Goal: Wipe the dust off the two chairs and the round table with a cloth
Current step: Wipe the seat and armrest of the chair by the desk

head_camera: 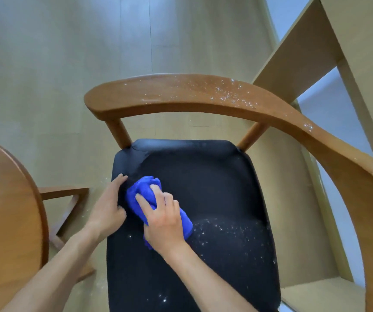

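The wooden chair (203, 95) stands on the pale floor (45, 64), white specks scattered along its curved backrest and across the near right of its black seat (214, 188). The round worktop (3, 199) sits at left. Right hand (165, 221) grips the bunched blue cloth (142, 190) against the seat's left side. Left hand (109, 206) rests relaxed on the seat's left edge, beside the cloth.

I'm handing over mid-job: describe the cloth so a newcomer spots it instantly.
Find the wooden armchair's black padded seat. Near its left edge lies a bunched bright blue cloth, gripped by the right hand with the left hand resting alongside. It is the only blue thing among brown wood and black fabric.
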### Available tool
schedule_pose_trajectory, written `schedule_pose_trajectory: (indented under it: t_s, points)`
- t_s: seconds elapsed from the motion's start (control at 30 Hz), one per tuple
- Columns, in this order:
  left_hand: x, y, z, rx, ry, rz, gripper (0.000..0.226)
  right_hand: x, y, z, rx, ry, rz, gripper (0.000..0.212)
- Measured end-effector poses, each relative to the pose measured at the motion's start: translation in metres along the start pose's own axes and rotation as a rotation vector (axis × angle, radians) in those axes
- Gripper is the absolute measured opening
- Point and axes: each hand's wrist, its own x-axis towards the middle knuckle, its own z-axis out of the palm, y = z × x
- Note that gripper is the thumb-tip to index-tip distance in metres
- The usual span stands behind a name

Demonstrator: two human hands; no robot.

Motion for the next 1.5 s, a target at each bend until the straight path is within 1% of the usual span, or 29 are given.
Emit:
schedule_pose_trajectory:
  t_s: [0.07,0.13,0.17,0.2,0.23,0.27,0.33,0.4,0.43,0.47,0.53,0.6,0.67,0.7,0.77,0.8,0.83,0.9,0.93,1.0,1.07,1.13,1.2,1.27,1.3,1.33,1.37,1.4,1.5]
  points:
    - [0.001,-0.001,-0.008,-0.061,0.034,-0.061,0.081,-0.022,0.017,0.000,-0.069,-0.065,-0.265,0.059]
    - [0.002,-0.002,-0.010,-0.058,0.025,-0.060,0.081,-0.032,0.037,-0.006,-0.140,-0.116,-0.538,0.062]
    - [0.002,-0.003,-0.011,-0.056,0.015,-0.058,0.081,-0.027,0.046,-0.010,-0.168,-0.132,-0.620,0.062]
    - [0.001,-0.002,-0.011,-0.054,0.005,-0.062,0.082,-0.016,0.052,-0.014,-0.187,-0.126,-0.655,0.059]
    - [0.000,-0.001,-0.010,-0.053,-0.003,-0.064,0.082,0.000,0.056,-0.016,-0.205,-0.095,-0.640,0.058]
    - [-0.001,0.000,-0.009,-0.055,-0.009,-0.070,0.082,0.019,0.056,-0.016,-0.215,-0.041,-0.574,0.060]
    - [-0.004,0.002,-0.005,-0.057,-0.016,-0.089,0.082,0.055,0.048,-0.014,-0.187,0.064,-0.327,0.064]
    - [-0.005,0.001,-0.004,-0.091,-0.018,-0.105,0.083,0.071,0.031,-0.011,-0.141,0.087,-0.096,0.064]
    - [-0.004,-0.001,-0.004,-0.133,-0.017,-0.108,0.083,0.069,0.024,-0.009,-0.132,0.086,-0.047,0.064]
    - [-0.004,-0.004,-0.006,-0.188,-0.018,-0.109,0.084,0.063,0.017,-0.006,-0.127,0.087,-0.046,0.063]
    - [-0.003,-0.007,-0.009,-0.284,-0.014,-0.105,0.087,0.037,0.011,-0.002,-0.121,0.087,-0.125,0.058]
    - [-0.002,-0.005,-0.013,-0.267,-0.032,-0.106,0.085,0.000,0.007,0.000,-0.087,0.038,-0.241,0.056]
    - [-0.002,-0.002,-0.014,-0.168,-0.052,-0.096,0.079,-0.052,0.002,0.000,-0.029,-0.047,-0.378,0.051]
    - [-0.002,0.000,-0.013,-0.106,-0.066,-0.079,0.075,-0.081,0.001,0.002,0.005,-0.103,-0.445,0.043]
    - [-0.005,0.000,-0.008,0.024,-0.115,-0.015,0.068,-0.129,0.002,0.006,0.057,-0.157,-0.584,0.023]
    - [-0.007,-0.001,-0.004,0.076,-0.137,0.012,0.069,-0.140,0.006,0.006,0.055,-0.174,-0.660,0.017]
    - [-0.009,-0.003,-0.001,0.117,-0.154,0.027,0.072,-0.141,0.011,0.004,0.040,-0.195,-0.741,0.017]
    - [-0.013,-0.007,0.005,0.201,-0.168,0.049,0.077,-0.121,0.027,-0.007,0.011,-0.216,-0.895,0.021]
    - [-0.013,-0.008,0.008,0.244,-0.169,0.056,0.079,-0.105,0.036,-0.013,0.006,-0.204,-0.937,0.026]
    - [-0.013,-0.011,0.010,0.306,-0.157,0.069,0.082,-0.063,0.060,-0.020,-0.055,-0.096,-0.904,0.033]
    - [-0.013,-0.011,0.012,0.345,-0.147,0.071,0.084,-0.016,0.091,-0.025,-0.163,0.045,-0.749,0.043]
    - [-0.015,-0.008,0.013,0.377,-0.139,0.058,0.083,0.024,0.121,-0.036,-0.227,0.135,-0.545,0.053]
    - [-0.018,-0.004,0.015,0.418,-0.108,0.047,0.080,0.050,0.141,-0.048,-0.253,0.154,-0.285,0.059]
    - [-0.024,-0.002,0.019,0.450,-0.083,0.053,0.076,0.061,0.139,-0.054,-0.216,0.174,0.013,0.063]
    - [-0.027,-0.001,0.021,0.451,-0.084,0.058,0.076,0.060,0.130,-0.053,-0.202,0.192,0.118,0.062]
    - [-0.029,-0.002,0.023,0.438,-0.093,0.060,0.077,0.053,0.118,-0.050,-0.191,0.204,0.174,0.060]
    - [-0.030,-0.002,0.024,0.420,-0.103,0.059,0.079,0.041,0.106,-0.046,-0.183,0.211,0.174,0.059]
    - [-0.030,-0.003,0.025,0.406,-0.111,0.055,0.081,0.022,0.095,-0.040,-0.178,0.201,0.125,0.059]
    - [-0.028,-0.002,0.027,0.447,-0.111,0.046,0.085,-0.065,0.064,-0.022,-0.110,0.050,-0.152,0.059]
